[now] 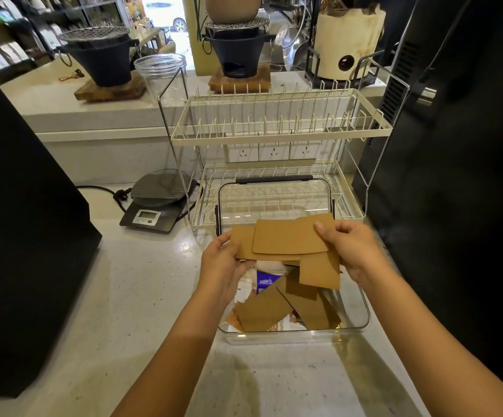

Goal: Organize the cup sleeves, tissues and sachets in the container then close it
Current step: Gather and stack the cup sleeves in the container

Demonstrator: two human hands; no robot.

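Observation:
A clear plastic container [361, 322] sits on the counter in front of me. Its clear lid [274, 195] stands upright behind it, against the rack. Above the container I hold a loose stack of brown cardboard cup sleeves [289, 237]. My left hand [224, 258] grips the stack's left end and my right hand [349, 248] grips its right end. More brown cup sleeves [263, 311] lie slanted inside the container. Under them show a purple-and-white tissue pack [265, 281] and some sachets [233, 320], mostly covered.
A cream two-tier dish rack [277, 115] stands right behind the container. A black digital scale [157, 206] with its cable sits to the left. A large black appliance [18, 236] borders the left and a black machine [454, 145] the right. Bare counter lies in front.

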